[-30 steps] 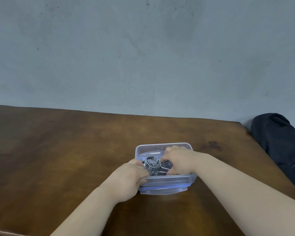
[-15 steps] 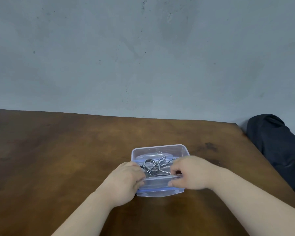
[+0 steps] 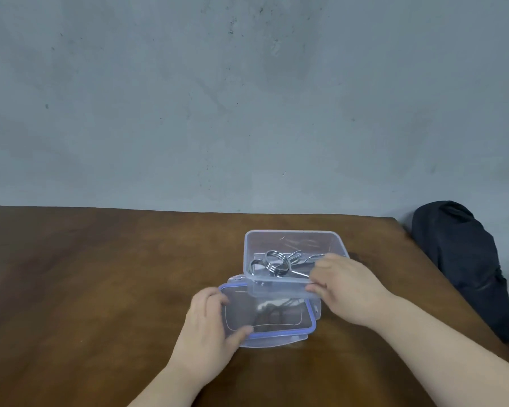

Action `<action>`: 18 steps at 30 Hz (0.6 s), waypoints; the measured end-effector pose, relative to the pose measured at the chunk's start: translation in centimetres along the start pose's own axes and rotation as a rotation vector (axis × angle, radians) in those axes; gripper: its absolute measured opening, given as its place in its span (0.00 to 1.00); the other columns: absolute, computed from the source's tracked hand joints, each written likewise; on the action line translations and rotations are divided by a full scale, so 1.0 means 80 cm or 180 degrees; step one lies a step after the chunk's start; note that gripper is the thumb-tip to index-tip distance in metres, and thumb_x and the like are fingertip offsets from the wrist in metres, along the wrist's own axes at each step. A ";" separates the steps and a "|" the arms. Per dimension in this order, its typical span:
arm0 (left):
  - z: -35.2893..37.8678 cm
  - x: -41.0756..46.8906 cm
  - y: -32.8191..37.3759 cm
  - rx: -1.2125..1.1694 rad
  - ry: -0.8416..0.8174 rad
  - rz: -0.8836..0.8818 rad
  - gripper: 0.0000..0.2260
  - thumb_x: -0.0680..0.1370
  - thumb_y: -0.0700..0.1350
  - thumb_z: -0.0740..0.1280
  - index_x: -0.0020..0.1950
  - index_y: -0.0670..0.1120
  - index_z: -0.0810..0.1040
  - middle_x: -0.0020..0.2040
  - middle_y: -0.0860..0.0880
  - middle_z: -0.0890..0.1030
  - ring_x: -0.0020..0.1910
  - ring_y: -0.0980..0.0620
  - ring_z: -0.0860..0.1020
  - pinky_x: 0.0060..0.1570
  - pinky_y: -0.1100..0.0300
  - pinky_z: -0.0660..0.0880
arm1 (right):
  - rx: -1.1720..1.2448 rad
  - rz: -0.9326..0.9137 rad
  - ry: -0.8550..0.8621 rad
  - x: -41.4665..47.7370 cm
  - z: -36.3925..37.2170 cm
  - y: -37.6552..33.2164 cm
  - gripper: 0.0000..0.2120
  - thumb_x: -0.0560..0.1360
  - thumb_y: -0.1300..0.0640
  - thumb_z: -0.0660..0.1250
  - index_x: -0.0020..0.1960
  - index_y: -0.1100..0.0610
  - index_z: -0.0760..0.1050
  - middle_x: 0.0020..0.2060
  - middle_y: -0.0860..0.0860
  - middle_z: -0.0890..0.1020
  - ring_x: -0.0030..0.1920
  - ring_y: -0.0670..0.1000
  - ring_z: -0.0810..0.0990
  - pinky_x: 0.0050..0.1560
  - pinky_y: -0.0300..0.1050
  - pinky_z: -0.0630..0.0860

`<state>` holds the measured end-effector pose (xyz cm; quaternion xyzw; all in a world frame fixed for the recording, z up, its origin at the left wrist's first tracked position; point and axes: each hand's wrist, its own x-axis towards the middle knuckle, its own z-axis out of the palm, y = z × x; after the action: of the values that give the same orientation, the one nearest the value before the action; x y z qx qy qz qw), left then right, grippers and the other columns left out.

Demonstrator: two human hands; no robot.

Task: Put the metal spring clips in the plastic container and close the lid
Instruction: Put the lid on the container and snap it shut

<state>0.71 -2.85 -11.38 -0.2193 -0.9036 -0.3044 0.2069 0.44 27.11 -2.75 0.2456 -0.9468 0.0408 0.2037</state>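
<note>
The clear plastic container (image 3: 294,245) sits on the wooden table (image 3: 100,289), metal spring clips (image 3: 276,264) inside it. The right hand (image 3: 344,284) pinches the container's near right rim. Just in front, the left hand (image 3: 209,321) grips the blue-edged lid (image 3: 271,315) by its left edge, thumb underneath.

No readable text, label, brand or no. is seen anywhere: none on the container (image 3: 294,242), the lid (image 3: 269,317), the worktop (image 3: 100,274) or the wall.
</note>
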 end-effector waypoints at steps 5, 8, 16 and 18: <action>0.015 -0.010 -0.002 0.0571 -0.1110 0.0612 0.25 0.71 0.70 0.63 0.62 0.57 0.76 0.61 0.58 0.73 0.64 0.57 0.69 0.68 0.56 0.60 | 0.0051 0.0088 0.0074 -0.001 -0.014 0.023 0.14 0.77 0.52 0.72 0.35 0.54 0.74 0.32 0.43 0.69 0.37 0.49 0.67 0.36 0.46 0.71; 0.016 -0.009 -0.001 0.0674 -0.1032 0.0837 0.18 0.73 0.66 0.63 0.56 0.58 0.81 0.55 0.60 0.79 0.56 0.58 0.76 0.60 0.59 0.71 | 0.0024 0.0112 0.0021 -0.002 -0.013 0.027 0.15 0.76 0.52 0.73 0.34 0.55 0.74 0.31 0.45 0.70 0.36 0.51 0.68 0.35 0.49 0.74; -0.031 0.000 0.011 0.0524 -0.0462 0.1066 0.07 0.79 0.48 0.63 0.46 0.52 0.81 0.43 0.57 0.81 0.42 0.52 0.79 0.40 0.55 0.77 | -0.0011 0.0344 -0.0035 -0.005 -0.002 0.032 0.18 0.76 0.54 0.73 0.34 0.51 0.67 0.32 0.45 0.70 0.37 0.55 0.74 0.36 0.48 0.71; -0.063 0.010 0.017 0.0378 -0.0355 0.1131 0.05 0.78 0.43 0.65 0.44 0.50 0.79 0.41 0.55 0.80 0.41 0.50 0.77 0.42 0.53 0.75 | -0.0018 0.0433 -0.0109 -0.005 0.003 0.035 0.18 0.77 0.53 0.71 0.34 0.51 0.65 0.32 0.46 0.70 0.38 0.56 0.74 0.37 0.50 0.72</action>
<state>1.99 -4.87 -6.65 -0.3792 -0.8771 -0.1967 0.2196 -0.70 29.71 -3.05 0.1808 -0.9648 0.0476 0.1850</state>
